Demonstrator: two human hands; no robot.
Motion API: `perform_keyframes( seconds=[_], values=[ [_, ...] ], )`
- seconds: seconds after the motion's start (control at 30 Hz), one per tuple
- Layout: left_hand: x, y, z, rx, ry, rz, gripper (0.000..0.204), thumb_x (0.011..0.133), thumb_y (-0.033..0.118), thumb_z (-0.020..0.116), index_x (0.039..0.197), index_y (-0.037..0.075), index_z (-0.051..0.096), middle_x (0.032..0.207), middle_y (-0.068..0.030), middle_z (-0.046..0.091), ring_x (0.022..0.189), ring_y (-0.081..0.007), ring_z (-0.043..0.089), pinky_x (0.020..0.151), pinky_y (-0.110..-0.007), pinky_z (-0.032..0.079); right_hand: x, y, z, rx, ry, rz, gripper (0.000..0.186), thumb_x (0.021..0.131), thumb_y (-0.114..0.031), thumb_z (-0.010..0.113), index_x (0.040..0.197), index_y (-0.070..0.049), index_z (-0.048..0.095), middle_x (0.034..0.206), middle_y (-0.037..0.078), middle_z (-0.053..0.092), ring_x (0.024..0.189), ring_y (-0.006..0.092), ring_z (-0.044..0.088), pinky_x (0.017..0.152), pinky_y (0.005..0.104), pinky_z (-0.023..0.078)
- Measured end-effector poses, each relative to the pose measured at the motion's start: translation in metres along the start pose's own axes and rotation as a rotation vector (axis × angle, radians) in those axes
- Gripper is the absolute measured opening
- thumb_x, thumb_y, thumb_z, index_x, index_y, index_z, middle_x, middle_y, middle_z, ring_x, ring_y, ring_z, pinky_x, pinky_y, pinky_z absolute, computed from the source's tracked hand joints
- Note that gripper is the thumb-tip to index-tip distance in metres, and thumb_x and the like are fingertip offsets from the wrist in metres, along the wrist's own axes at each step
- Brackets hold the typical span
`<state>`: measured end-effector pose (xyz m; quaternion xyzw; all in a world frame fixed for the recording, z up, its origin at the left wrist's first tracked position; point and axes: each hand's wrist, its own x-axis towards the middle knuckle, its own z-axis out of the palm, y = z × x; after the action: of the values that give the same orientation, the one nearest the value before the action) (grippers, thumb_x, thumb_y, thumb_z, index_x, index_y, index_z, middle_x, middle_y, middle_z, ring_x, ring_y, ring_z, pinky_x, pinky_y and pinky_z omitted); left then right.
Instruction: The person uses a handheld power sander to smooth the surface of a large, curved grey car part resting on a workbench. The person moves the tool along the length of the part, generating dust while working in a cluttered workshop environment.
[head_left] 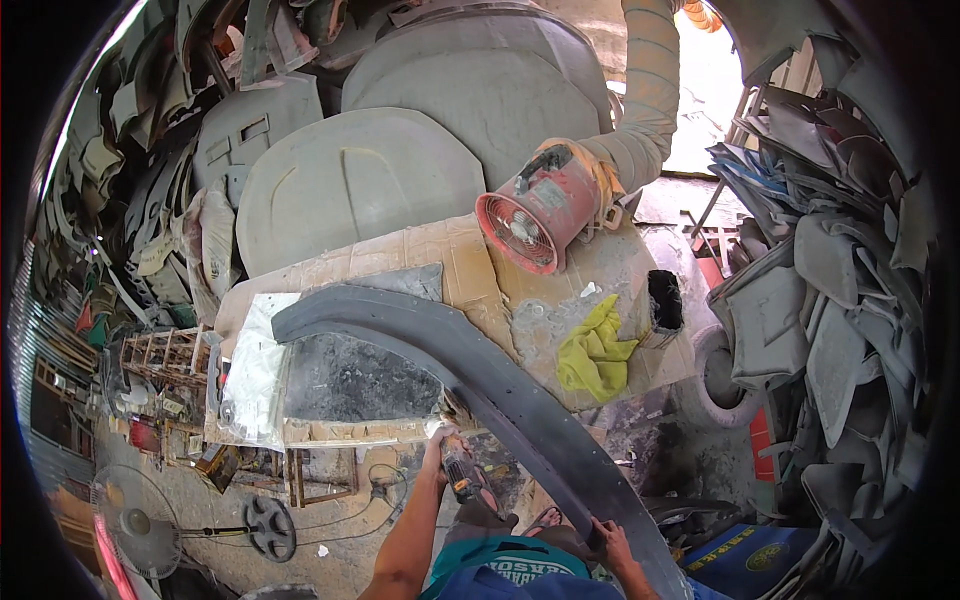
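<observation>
1. From where I stand, the long curved grey panel (522, 408) is at the centre of the work: its far end lies across the cardboard-covered bench (430, 248), and its near end reaches out past the edge, alongside the person's body.

2. The left hand (437, 449) is closed round a handheld power tool (464, 478), held up close to the panel's inner edge, about midway along the curve. Whether the tool actually touches there, I can't tell.

3. The right hand (612, 547) is narrowed on the panel's inner edge near the overhanging end, and seems to be steadying it.

4. What's done: the panel is laid out and held, and the tool is in place beside it. I'd call this partway through working that edge.

5. What's left: I can't pick out a finished stretch from an unfinished one. The surface looks much the same dark grey all along, so the remaining share is anyone's guess. With the tool up at the edge, this pass doesn't look complete.

6. Farther back on the bench, a red blower (555, 208) and a yellow-green cloth (597, 350) sit apart from both hands.
</observation>
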<state>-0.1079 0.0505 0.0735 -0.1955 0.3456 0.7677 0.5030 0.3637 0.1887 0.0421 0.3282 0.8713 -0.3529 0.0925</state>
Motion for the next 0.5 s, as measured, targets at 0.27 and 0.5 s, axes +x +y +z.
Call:
perform_keyframes(
  seconds=[0.27, 0.5],
  values=[
    [-0.008, -0.013, -0.003, 0.073, -0.05, 0.017, 0.025, 0.087, 0.022, 0.066, 0.104, 0.006, 0.057, 0.082, -0.011, 0.059, 0.071, -0.0248, 0.063, 0.068, -0.042, 0.058, 0.001, 0.013, 0.012, 0.018, 0.011, -0.014, 0.108, 0.053, -0.024, 0.095, 0.151, -0.017, 0.05, 0.12, 0.016, 0.058, 0.105, 0.0372, 0.054, 0.097, 0.0444, 0.047],
    [-0.018, -0.016, -0.004, 0.046, -0.028, -0.045, 0.026, 0.087, 0.023, 0.067, 0.103, 0.005, 0.056, 0.081, -0.0116, 0.06, 0.072, -0.0259, 0.064, 0.069, -0.043, 0.058, 0.004, 0.022, 0.018, 0.006, 0.009, -0.043, 0.107, 0.053, -0.026, 0.094, 0.151, -0.017, 0.05, 0.12, 0.017, 0.057, 0.107, 0.038, 0.054, 0.097, 0.045, 0.047]
  ],
)
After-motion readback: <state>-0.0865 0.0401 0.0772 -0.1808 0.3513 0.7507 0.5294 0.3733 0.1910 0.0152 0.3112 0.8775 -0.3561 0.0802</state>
